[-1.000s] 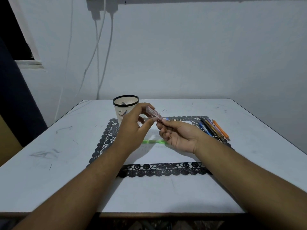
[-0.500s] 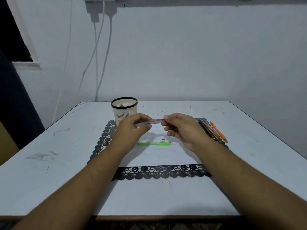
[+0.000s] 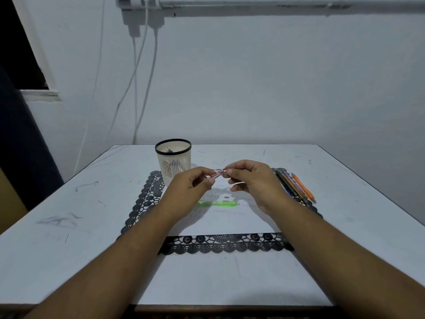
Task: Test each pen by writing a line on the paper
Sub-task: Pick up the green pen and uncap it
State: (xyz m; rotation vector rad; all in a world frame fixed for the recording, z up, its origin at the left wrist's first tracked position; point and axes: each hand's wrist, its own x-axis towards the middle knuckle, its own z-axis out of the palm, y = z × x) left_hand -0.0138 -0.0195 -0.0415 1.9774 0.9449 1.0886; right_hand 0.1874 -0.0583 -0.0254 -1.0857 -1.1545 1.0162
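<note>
A slim reddish-and-clear pen (image 3: 217, 174) is held in the air above the middle of the paper (image 3: 225, 221), gripped at both ends and lying roughly level, its right end slightly higher. The left hand (image 3: 192, 185) pinches the pen's left end between curled fingers (image 3: 202, 172) and thumb, and the right hand (image 3: 249, 178) pinches the right end in the same way, the remaining fingers bent beneath the palm. Both forearms are stretched forward over the white surface (image 3: 69, 215). The paper is laid on a black lace-edged mat (image 3: 220, 246), and faint written lines can be made out across it, though they are too small to be read. A green pen (image 3: 218, 204) is seen lying flat on the paper, below the hands and parallel to the near edge, with a small dark piece (image 3: 226, 197) just beyond it; what that piece is cannot be told. A bundle of pens (image 3: 296, 187), among them an orange one, is laid at the mat's right edge, partly hidden by the right hand. A cream mesh cup with a black rim (image 3: 173, 158) is stood at the mat's far left corner, with pens visible through its wall. White cables (image 3: 147, 72) are hung down the wall behind the surface.
</note>
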